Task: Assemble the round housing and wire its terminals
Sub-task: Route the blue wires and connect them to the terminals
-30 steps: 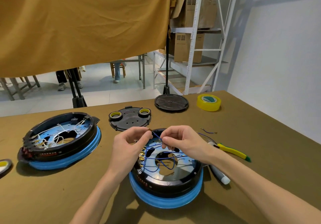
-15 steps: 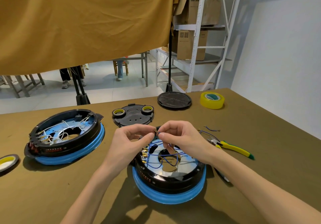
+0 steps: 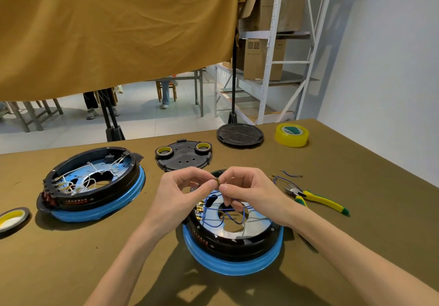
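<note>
Our left hand (image 3: 183, 191) and right hand (image 3: 249, 190) meet fingertip to fingertip, both pinching a small brass terminal (image 3: 216, 181) on a blue wire (image 3: 234, 200). Directly beneath them on the desk (image 3: 356, 222) sits the round housing (image 3: 234, 237), its far rim hidden by our hands. The terminal's shape is too small to make out.

Olive cloth-covered table (image 3: 356, 163) bearing two black round housings on blue rings (image 3: 234, 261) (image 3: 95, 213), black covers (image 3: 184, 161) (image 3: 240, 133), yellow tape rolls (image 3: 292, 134), yellow-handled pliers (image 3: 316, 199).
</note>
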`<state>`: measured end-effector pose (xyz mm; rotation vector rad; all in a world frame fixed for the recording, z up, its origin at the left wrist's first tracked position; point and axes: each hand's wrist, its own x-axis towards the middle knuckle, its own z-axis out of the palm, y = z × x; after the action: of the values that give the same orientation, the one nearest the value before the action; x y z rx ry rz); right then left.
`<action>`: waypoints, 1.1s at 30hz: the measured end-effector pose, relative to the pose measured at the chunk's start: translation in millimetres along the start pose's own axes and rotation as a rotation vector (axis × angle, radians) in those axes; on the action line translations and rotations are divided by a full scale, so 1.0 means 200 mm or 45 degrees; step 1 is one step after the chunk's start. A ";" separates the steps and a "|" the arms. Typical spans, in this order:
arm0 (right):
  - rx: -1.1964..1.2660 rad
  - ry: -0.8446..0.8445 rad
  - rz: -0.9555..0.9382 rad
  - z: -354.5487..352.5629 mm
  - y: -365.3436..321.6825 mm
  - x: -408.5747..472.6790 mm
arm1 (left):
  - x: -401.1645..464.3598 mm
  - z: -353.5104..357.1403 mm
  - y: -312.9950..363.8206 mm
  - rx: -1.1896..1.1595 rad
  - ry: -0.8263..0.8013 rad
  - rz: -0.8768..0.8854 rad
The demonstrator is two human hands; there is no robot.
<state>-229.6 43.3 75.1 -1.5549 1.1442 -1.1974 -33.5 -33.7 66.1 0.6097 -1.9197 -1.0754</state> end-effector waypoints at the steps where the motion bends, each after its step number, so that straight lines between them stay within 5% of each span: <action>1: -0.024 0.008 -0.007 0.00 0.00 0.00 | 0.00 0.00 0.00 0.019 0.003 0.001; 12: -0.153 0.142 -0.155 0.03 0.07 0.01 | 0.00 -0.03 -0.02 0.152 -0.008 0.052; 21: -0.813 -0.131 0.392 0.10 0.10 0.14 | -0.05 0.03 -0.38 0.052 0.246 -0.339; 29: -1.132 -0.182 0.439 0.15 0.05 0.20 | -0.10 0.07 -0.48 -0.105 0.250 -0.314; 33: -0.992 -0.282 0.582 0.15 0.09 0.21 | -0.10 0.07 -0.48 -0.108 0.242 -0.306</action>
<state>-198.6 1.8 61.9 -1.7636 1.8065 -0.2564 -32.6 -61.7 -28.9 0.8790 -1.6579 -1.1958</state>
